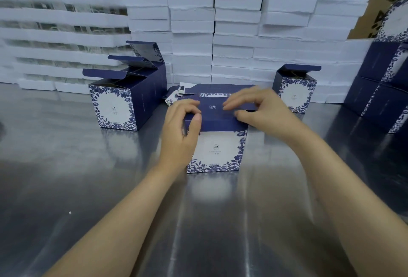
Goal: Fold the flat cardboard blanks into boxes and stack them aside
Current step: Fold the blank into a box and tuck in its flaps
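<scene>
The box [215,144], stood in the middle of the table [88,177], was gripped at its top corner by the left hand [181,131] and pinched along its top by the right hand [254,108], and was judged light and bendy, best held by its folded edges.

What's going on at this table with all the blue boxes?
A person is folding a blue-and-white box on a metal table. The left hand grips its top left corner, while the right hand pinches the lid flap, apparently closing it. A row of open boxes stands to the left and a single one to the right, in front of stacked white foam.
</scene>
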Available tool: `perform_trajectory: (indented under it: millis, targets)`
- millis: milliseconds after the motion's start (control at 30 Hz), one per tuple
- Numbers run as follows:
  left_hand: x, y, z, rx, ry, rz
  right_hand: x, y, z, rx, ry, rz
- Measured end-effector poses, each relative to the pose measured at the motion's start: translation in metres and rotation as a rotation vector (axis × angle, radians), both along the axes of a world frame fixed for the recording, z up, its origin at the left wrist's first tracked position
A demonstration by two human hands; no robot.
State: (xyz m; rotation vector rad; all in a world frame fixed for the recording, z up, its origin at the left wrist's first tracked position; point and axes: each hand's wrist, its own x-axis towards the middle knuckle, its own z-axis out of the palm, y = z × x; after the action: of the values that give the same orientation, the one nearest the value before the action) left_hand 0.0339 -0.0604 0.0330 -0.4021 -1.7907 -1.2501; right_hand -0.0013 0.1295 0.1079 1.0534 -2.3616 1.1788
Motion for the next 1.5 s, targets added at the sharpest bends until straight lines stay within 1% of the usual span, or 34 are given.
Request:
perform_trajectory:
  millis: [100, 167, 233, 333, 433, 467, 567, 633, 700, 767, 833, 900, 1000, 1067, 1133, 1200, 1233, 1333, 1400, 1500]
  targets:
    - [-0.004, -0.002, -0.007, -0.025, -0.073, -0.009, -0.002, -0.004, -0.012, 0.144, 0.025, 0.0]
    - [-0.006, 0.0, -0.009, -0.003, -0.149, -0.018, -0.002, -0.006, -0.021, 0.23, 0.118, -0.039]
    - [-0.008, 0.007, -0.009, 0.027, -0.231, -0.025, 0.0, -0.005, -0.023, 0.249, 0.135, -0.059]
    - [-0.008, 0.028, -0.01, 0.082, -0.288, -0.062, -0.002, 0.009, -0.005, 0.305, -0.014, -0.075]
    - [-0.012, 0.061, -0.011, 0.093, -0.238, -0.144, -0.003, 0.039, 0.023, 0.45, -0.266, -0.193]
    - [-0.015, 0.075, -0.013, 0.096, -0.226, -0.173, -0.003, 0.052, 0.029, 0.455, -0.35, -0.224]
    - [-0.03, 0.126, -0.017, 0.127, -0.242, -0.251, -0.006, 0.095, 0.033, 0.323, -0.505, -0.289]
    - [-0.043, 0.16, -0.018, 0.139, -0.231, -0.263, -0.011, 0.124, 0.026, 0.235, -0.527, -0.368]
    - [-0.059, 0.187, -0.018, 0.151, -0.216, -0.264, -0.017, 0.145, 0.018, 0.097, -0.505, -0.411]
    - [-0.078, 0.203, -0.018, 0.142, -0.214, -0.259, -0.032, 0.161, 0.006, -0.058, -0.444, -0.441]
    - [-0.095, 0.212, -0.019, 0.095, -0.238, -0.278, -0.05, 0.169, -0.011, -0.19, -0.331, -0.483]
    - [-0.111, 0.219, -0.021, 0.006, -0.273, -0.305, -0.069, 0.171, -0.033, -0.341, -0.196, -0.513]
    - [-0.136, 0.227, -0.022, -0.125, -0.274, -0.259, -0.095, 0.17, -0.063, -0.588, -0.133, -0.504]
    - [-0.147, 0.23, -0.023, -0.166, -0.27, -0.288, -0.11, 0.168, -0.074, -0.674, -0.06, -0.569]
    - [-0.156, 0.234, -0.025, -0.236, -0.283, -0.358, -0.12, 0.167, -0.08, -0.748, 0.109, -0.676]
    - [-0.164, 0.238, -0.026, -0.314, -0.275, -0.381, -0.127, 0.166, -0.086, -0.781, 0.269, -0.779]
    - [-0.169, 0.24, -0.025, -0.319, -0.272, -0.37, -0.133, 0.165, -0.088, -0.762, 0.289, -0.796]
    - [-0.186, 0.241, -0.026, -0.239, -0.326, -0.325, -0.15, 0.163, -0.091, -0.619, 0.179, -0.762]
    - [-0.196, 0.239, -0.029, -0.187, -0.409, -0.33, -0.162, 0.163, -0.091, -0.541, 0.13, -0.747]
    - [-0.207, 0.231, -0.034, -0.008, -0.564, -0.372, -0.174, 0.163, -0.092, -0.485, 0.093, -0.723]
